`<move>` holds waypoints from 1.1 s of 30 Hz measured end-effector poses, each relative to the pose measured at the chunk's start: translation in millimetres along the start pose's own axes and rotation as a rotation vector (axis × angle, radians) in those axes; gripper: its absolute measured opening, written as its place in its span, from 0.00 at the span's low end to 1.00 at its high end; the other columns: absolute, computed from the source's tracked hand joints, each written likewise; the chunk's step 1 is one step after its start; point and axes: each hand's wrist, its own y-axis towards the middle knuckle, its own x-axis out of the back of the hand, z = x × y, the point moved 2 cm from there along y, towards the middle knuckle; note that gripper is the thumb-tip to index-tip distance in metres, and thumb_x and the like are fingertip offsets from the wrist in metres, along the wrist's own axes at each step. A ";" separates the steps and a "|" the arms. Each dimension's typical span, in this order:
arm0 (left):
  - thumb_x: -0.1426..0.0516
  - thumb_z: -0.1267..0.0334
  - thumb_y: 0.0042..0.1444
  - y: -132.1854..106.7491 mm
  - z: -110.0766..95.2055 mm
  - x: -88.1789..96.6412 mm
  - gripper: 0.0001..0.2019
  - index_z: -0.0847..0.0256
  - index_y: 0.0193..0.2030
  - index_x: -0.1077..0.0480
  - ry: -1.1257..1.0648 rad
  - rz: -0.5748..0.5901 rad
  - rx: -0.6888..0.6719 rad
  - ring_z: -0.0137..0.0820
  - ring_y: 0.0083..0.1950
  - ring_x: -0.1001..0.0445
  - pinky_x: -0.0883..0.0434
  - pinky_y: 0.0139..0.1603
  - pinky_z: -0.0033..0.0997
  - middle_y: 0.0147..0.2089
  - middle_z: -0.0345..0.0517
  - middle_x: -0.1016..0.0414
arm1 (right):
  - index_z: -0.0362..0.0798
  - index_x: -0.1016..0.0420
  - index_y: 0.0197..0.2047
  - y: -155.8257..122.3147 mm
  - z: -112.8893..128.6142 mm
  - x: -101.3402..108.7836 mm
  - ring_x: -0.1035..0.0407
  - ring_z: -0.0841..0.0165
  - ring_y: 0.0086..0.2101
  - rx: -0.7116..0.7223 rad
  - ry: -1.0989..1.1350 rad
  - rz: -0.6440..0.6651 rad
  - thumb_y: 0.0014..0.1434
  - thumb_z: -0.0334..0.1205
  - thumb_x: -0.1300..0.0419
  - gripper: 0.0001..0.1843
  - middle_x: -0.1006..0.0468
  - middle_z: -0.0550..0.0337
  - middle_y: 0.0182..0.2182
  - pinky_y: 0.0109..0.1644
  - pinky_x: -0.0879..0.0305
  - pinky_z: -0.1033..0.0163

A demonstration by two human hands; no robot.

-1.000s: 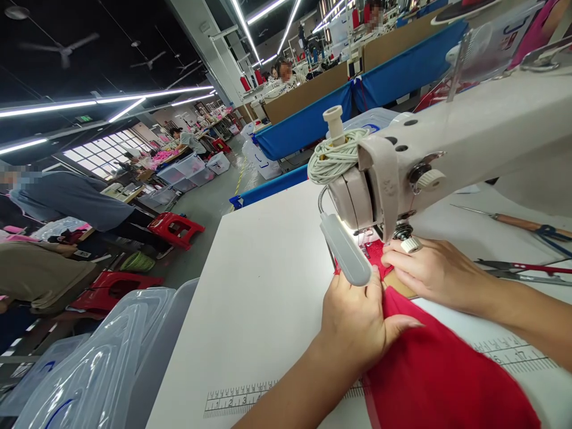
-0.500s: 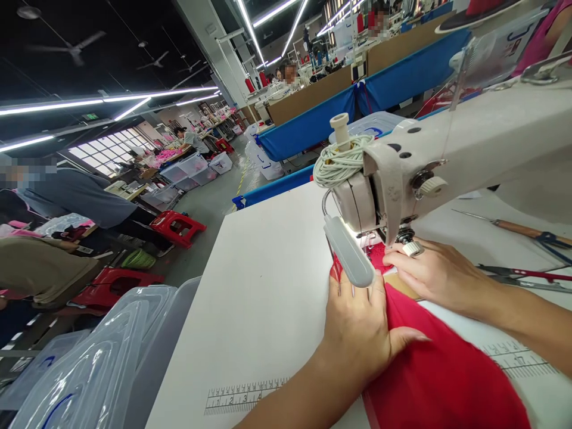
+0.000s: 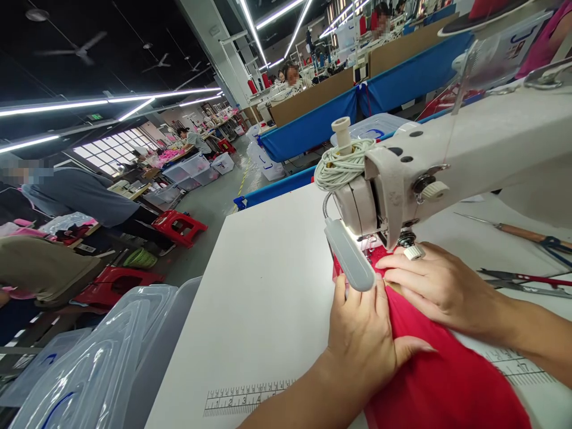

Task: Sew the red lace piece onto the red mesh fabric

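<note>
A piece of red fabric (image 3: 451, 381) runs from under the needle area of a white sewing machine (image 3: 487, 137) down toward me. My left hand (image 3: 361, 333) lies flat on its left part, thumb spread to the right. The fingertips of that hand are partly hidden by a grey oblong piece (image 3: 351, 256) on a bent metal stem. Close to the presser foot, my right hand (image 3: 442, 286) rests on the fabric with its fingers stretched out to the left. A small tan patch shows beneath those fingers.
Right of the machine head lie a wooden-handled pointed tool (image 3: 513, 231) and dark scissors-like tools (image 3: 527, 279). A ruler scale (image 3: 236, 398) is printed along the table's front. Clear plastic bins (image 3: 102, 357) stand left of the table. Co-workers and red stools (image 3: 179, 226) are farther off.
My right hand has shifted slightly left over the fabric, its fingers now flatter and covering more of the tan patch. The left hand has moved slightly toward me and to the right.
</note>
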 end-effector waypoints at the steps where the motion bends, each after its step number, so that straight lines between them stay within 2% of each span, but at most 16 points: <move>1: 0.67 0.31 0.68 -0.1 -0.1 -0.3 0.46 0.71 0.57 0.25 0.003 0.005 -0.005 0.45 0.49 0.24 0.30 0.57 0.49 0.50 0.56 0.20 | 0.47 0.22 0.42 -1.2 -0.4 -1.5 0.29 0.60 0.43 0.010 0.022 0.004 0.67 0.26 0.52 0.17 0.18 0.53 0.47 0.46 0.38 0.54; 3: 0.67 0.31 0.68 0.0 -0.3 -0.4 0.46 0.71 0.56 0.24 0.011 0.015 -0.013 0.43 0.46 0.24 0.31 0.58 0.48 0.47 0.54 0.20 | 0.46 0.22 0.42 -3.7 -1.6 -4.4 0.27 0.60 0.43 0.013 0.050 0.004 0.67 0.25 0.52 0.17 0.17 0.54 0.45 0.46 0.39 0.54; 6: 0.67 0.32 0.69 0.7 -0.3 0.7 0.45 0.70 0.54 0.24 0.028 0.015 -0.015 0.42 0.44 0.25 0.31 0.59 0.48 0.45 0.53 0.21 | 0.47 0.23 0.41 -6.7 -3.1 -7.3 0.26 0.63 0.37 -0.005 0.054 -0.018 0.68 0.26 0.52 0.17 0.16 0.56 0.42 0.44 0.39 0.55; 12: 0.60 0.29 0.67 1.3 1.3 1.8 0.43 0.68 0.58 0.26 0.050 0.048 -0.025 0.42 0.44 0.25 0.30 0.56 0.47 0.46 0.53 0.21 | 0.48 0.23 0.39 -8.7 -4.4 -8.9 0.25 0.64 0.35 -0.022 0.049 -0.022 0.69 0.28 0.51 0.16 0.16 0.57 0.40 0.43 0.38 0.57; 18: 0.64 0.32 0.69 0.4 3.4 -0.2 0.43 0.70 0.62 0.28 0.040 0.050 -0.020 0.43 0.48 0.25 0.31 0.58 0.46 0.47 0.53 0.21 | 0.48 0.22 0.36 -3.4 -2.8 -3.5 0.27 0.66 0.30 -0.016 0.005 -0.027 0.69 0.28 0.53 0.19 0.15 0.57 0.37 0.38 0.39 0.58; 22: 0.62 0.31 0.69 0.8 5.2 -1.5 0.43 0.69 0.62 0.29 0.043 0.055 -0.018 0.44 0.51 0.25 0.31 0.58 0.47 0.51 0.55 0.21 | 0.48 0.22 0.34 3.3 -2.3 1.2 0.28 0.67 0.28 0.014 -0.040 -0.001 0.67 0.26 0.52 0.19 0.15 0.57 0.37 0.36 0.38 0.59; 28: 0.61 0.31 0.69 3.2 10.5 -3.7 0.42 0.68 0.63 0.29 0.062 0.088 -0.031 0.46 0.53 0.25 0.30 0.59 0.48 0.53 0.56 0.21 | 0.48 0.25 0.33 4.8 -7.6 -0.4 0.25 0.66 0.32 0.018 -0.075 0.020 0.67 0.26 0.51 0.17 0.15 0.57 0.39 0.38 0.37 0.59; 33: 0.61 0.30 0.68 2.0 14.4 -5.9 0.44 0.70 0.62 0.28 0.068 0.110 -0.017 0.47 0.55 0.25 0.29 0.58 0.46 0.57 0.59 0.23 | 0.49 0.26 0.36 0.7 -10.2 -7.0 0.24 0.65 0.36 0.006 -0.068 0.026 0.68 0.27 0.52 0.16 0.15 0.57 0.43 0.39 0.36 0.58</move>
